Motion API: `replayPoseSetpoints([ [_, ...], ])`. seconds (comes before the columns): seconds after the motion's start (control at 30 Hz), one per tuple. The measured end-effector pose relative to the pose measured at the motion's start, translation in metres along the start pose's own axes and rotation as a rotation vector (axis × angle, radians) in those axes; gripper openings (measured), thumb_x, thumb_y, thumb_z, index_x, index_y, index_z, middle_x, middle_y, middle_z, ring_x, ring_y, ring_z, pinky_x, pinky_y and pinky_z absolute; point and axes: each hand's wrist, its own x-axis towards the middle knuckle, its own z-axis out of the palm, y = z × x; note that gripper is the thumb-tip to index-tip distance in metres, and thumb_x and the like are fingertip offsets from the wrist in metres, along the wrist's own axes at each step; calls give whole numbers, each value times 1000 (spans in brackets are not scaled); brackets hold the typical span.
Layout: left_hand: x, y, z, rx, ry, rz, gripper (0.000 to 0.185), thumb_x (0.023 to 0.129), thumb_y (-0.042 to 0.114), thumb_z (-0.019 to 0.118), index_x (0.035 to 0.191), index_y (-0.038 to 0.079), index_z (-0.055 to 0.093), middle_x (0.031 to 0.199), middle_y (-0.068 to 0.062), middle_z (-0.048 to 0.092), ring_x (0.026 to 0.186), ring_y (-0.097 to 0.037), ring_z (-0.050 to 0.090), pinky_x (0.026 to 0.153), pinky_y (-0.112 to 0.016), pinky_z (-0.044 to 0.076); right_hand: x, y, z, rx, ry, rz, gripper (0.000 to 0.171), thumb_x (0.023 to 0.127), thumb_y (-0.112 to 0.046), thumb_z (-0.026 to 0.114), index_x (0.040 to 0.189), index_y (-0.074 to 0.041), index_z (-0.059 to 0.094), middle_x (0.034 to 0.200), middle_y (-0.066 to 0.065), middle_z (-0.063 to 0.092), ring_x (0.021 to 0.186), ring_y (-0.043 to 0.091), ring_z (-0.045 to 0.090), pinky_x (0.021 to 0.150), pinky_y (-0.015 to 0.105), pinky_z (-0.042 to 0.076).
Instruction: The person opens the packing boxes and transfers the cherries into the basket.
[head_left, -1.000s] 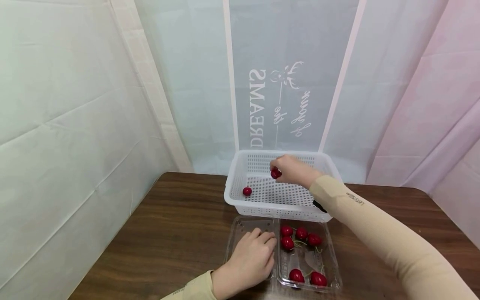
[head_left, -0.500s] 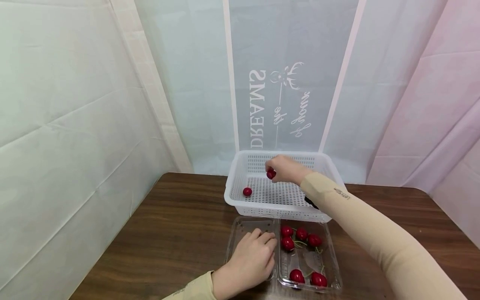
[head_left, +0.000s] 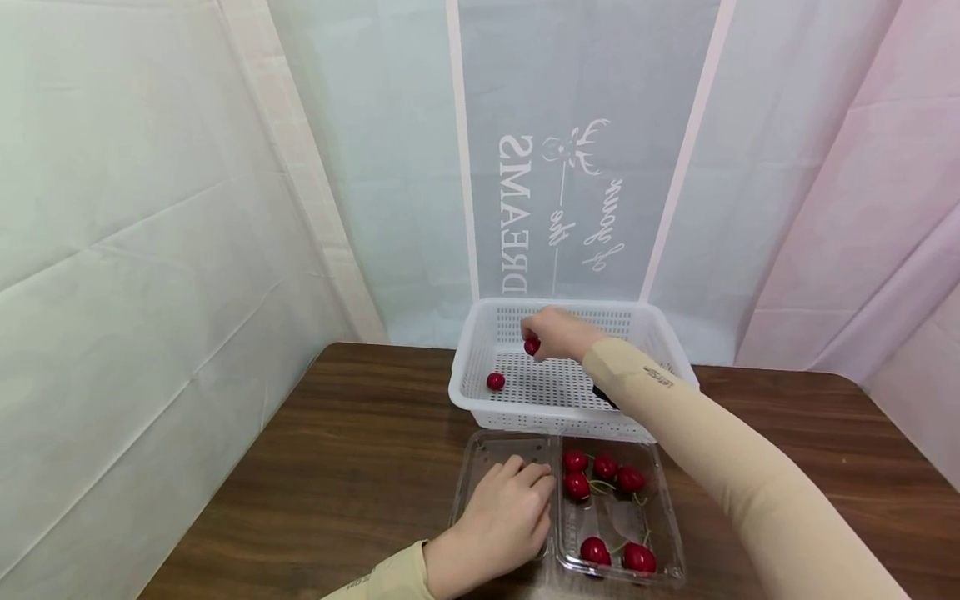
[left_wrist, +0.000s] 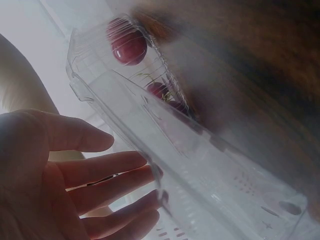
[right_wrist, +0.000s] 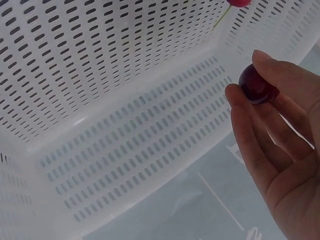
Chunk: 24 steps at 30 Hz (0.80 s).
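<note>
My right hand (head_left: 558,333) pinches a dark red cherry (right_wrist: 257,85) between thumb and fingertips, above the inside of a white perforated plastic basket (head_left: 558,412). A single cherry (head_left: 496,381) lies in the basket's left part; its green stem shows in the right wrist view. In front of the basket a clear plastic clamshell box (head_left: 667,508) lies open, with several stemmed cherries (head_left: 603,467) in its right half. My left hand (head_left: 498,512) rests on the other half, the clear lid (head_left: 480,454). In the left wrist view its relaxed fingers (left_wrist: 110,185) touch the plastic edge.
Everything stands on a dark brown wooden table (head_left: 337,467). Right behind the basket hangs a pale curtain (head_left: 577,83) with mirrored lettering, and light cloth (head_left: 150,250) encloses the left side too.
The right hand has moved a little to the left over the basket with its cherry, toward the one lying there. The left hand and the clamshell box have stayed put.
</note>
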Motion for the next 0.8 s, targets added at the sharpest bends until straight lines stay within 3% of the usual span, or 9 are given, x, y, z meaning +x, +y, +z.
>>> replayPoseSetpoints([
  [0.8,1,-3,-3,-2,-27,11,19,79,22,65,95,13,70,104,1,68,86,-15,57,63,-24,44,23,-3,29,20,-136,37,25,69,-8,81,90,-8,68,86,3,69,78,13,62,73,26,52],
])
